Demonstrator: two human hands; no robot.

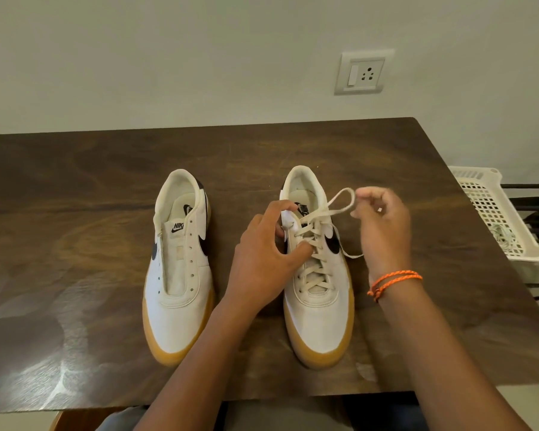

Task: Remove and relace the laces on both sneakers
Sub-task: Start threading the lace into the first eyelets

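Two white sneakers with gum soles stand toe-toward-me on the dark wooden table (75,188). The left sneaker (179,262) has bare eyelets and no lace. The right sneaker (319,290) carries a cream lace (315,241) criss-crossed through its eyelets. My left hand (262,253) grips the right sneaker's left side near the tongue, thumb pressing on the laces. My right hand (383,225) is raised to the shoe's right and pinches a loop of the lace (344,199) pulled up from the top eyelets. A loose lace end trails on the table beside the shoe.
A white perforated plastic basket (492,209) sits past the table's right edge with a coiled white lace (504,237) inside. A wall socket (363,73) is on the wall behind. An orange cord bracelet (395,279) circles my right wrist.
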